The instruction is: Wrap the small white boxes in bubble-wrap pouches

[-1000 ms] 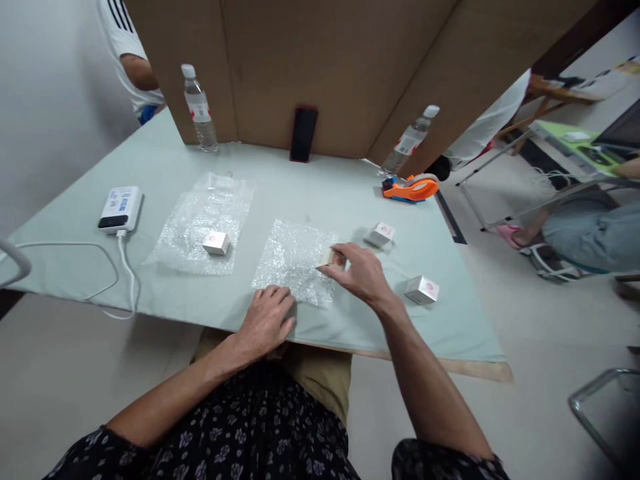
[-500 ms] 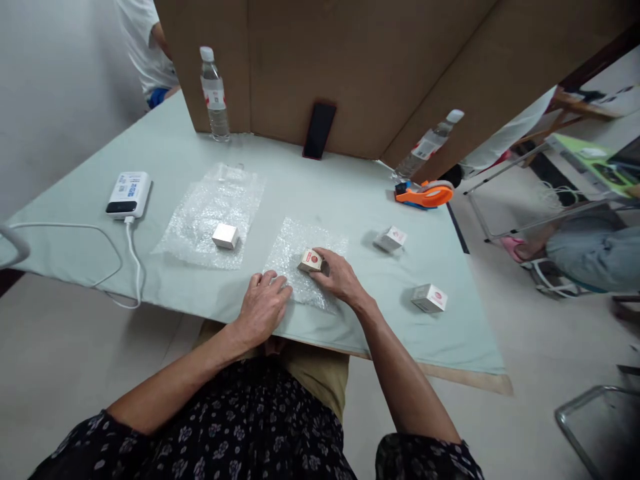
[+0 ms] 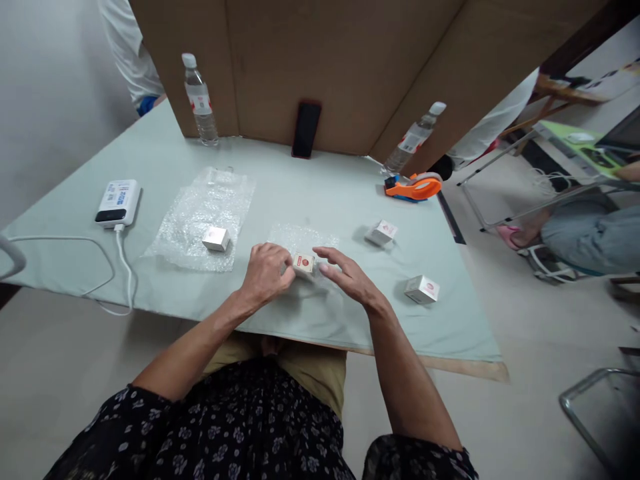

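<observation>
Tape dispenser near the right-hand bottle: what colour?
The tape dispenser is orange with some blue underneath; head view.

Counter (image 3: 310, 180) is bare mid-frame, btw the near bubble wrap (image 3: 305, 235) and the phone (image 3: 306, 129) leaning on the cardboard wall (image 3: 325, 67): open lane there. Left hand (image 3: 267, 273) & right hand (image 3: 347, 277) crowd the front centre. Left of ctr: far bubble wrap (image 3: 200, 207) w/ a box (image 3: 216, 238) on it, then power bank (image 3: 118, 202) & cable (image 3: 123, 267). Right of ctr: upper box (image 3: 381, 233) and lower box (image 3: 421, 289) stand apart, w/ a passable gap btw them. Tape dispenser (image 3: 413, 187), left bottle (image 3: 199, 100) and right bottle (image 3: 413, 138) line the back.
</observation>
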{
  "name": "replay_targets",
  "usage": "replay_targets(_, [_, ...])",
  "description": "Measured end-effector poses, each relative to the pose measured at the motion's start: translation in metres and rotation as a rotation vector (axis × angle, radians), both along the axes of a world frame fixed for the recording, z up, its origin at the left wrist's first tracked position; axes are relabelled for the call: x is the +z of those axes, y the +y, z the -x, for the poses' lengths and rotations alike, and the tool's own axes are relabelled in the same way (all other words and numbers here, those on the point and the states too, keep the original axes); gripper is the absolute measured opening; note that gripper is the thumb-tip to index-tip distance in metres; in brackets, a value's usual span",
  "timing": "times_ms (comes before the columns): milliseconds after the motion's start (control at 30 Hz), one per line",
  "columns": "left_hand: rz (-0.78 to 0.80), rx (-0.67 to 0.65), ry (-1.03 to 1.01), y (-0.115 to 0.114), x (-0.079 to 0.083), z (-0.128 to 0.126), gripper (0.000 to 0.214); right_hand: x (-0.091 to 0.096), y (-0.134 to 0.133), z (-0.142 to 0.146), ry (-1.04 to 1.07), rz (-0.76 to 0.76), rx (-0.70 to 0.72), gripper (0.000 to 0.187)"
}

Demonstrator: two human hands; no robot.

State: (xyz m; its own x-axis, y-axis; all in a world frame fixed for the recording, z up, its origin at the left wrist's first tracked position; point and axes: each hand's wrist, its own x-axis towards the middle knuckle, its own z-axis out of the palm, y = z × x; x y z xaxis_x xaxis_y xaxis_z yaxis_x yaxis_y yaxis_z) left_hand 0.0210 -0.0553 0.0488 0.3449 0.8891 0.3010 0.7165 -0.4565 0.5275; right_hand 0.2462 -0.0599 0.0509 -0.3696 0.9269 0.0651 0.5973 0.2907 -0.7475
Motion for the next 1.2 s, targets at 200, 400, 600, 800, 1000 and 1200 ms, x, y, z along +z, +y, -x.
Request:
replay_targets(200, [0.15,-0.002,-0.051,0.021,-0.008,-0.002,0.006,-0.009,-0.004,0.012,-0.048,-0.158,-0.097,0.014])
replay_targets(400, [0.211,-0.152,-0.159,0.024,-0.011,0.003,0.007,-0.023,0.009,0.019,0.066,-0.168,-0.134,0.019])
replay_targets(600, [0.307,-0.131,-0.357,0.026,-0.018,-0.008,0.016,-0.023,0.011,0.02,-0.042,-0.209,-0.104,0.019])
replay_targets(800, [0.284,-0.095,-0.424,0.016,-0.026,-0.006,0.016,-0.024,0.004,0.022,-0.122,-0.248,-0.081,0.022])
replay_targets(1000, [0.257,-0.076,-0.431,0.006,-0.026,-0.004,0.018,-0.02,-0.003,0.024,-0.174,-0.23,-0.042,0.02])
replay_targets(1200, [0.225,-0.081,-0.435,0.002,-0.026,-0.003,0.017,-0.023,-0.005,0.027,-0.158,-0.229,-0.051,0.021])
